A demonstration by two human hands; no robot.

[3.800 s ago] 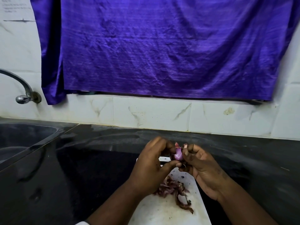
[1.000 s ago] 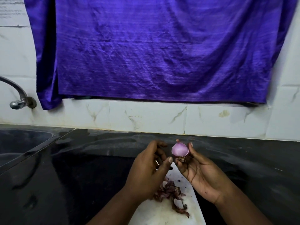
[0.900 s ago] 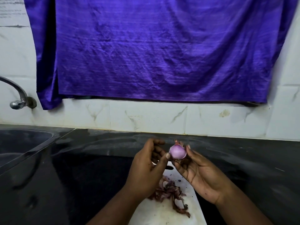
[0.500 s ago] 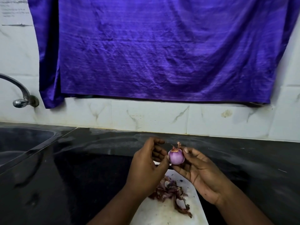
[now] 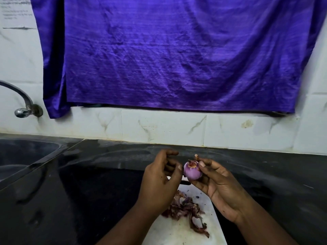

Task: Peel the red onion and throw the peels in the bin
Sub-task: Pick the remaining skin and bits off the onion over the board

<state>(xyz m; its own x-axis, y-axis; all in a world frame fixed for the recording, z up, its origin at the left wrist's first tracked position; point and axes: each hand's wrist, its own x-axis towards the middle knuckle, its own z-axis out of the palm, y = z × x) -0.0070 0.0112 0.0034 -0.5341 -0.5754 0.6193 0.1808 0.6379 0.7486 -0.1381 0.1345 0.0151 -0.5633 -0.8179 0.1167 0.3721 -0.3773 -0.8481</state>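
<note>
At the near edge of the counter (image 5: 88,191) lies a white cutting board (image 5: 177,232), and a heap of dry peels (image 5: 184,207) sits on it near its far end. Just above and beyond the heap, the right hand (image 5: 221,188) holds the red onion (image 5: 192,171) in the air, cradled on its curled fingers with the thumb laid against the onion's right side. The left hand (image 5: 159,181) is loosely curled and grasps nothing that shows. Its thumb tip lies at the onion's left side, though I cannot tell whether it touches.

The bulb looks smooth and pale purple over most of its surface, with a dry brown tuft and some papery skin around the top. The peeling therefore seems nearly finished, and the top is the part that needs work. A good way to do it is to hook a left thumbnail under the skin at the tuft and pull downward along the bulb. The right hand can turn the onion a little between pulls and keep it over the board, so the scraps fall onto the heap and not onto the dark counter, where they would be hard to spot.

No bin is in view, so the heap will have to be gathered and carried.

Farther back, a sink (image 5: 26,156) is set into the counter's left end, a tap (image 5: 23,103) juts from the tiled wall (image 5: 159,126), and a purple cloth (image 5: 177,59) hangs above.
</note>
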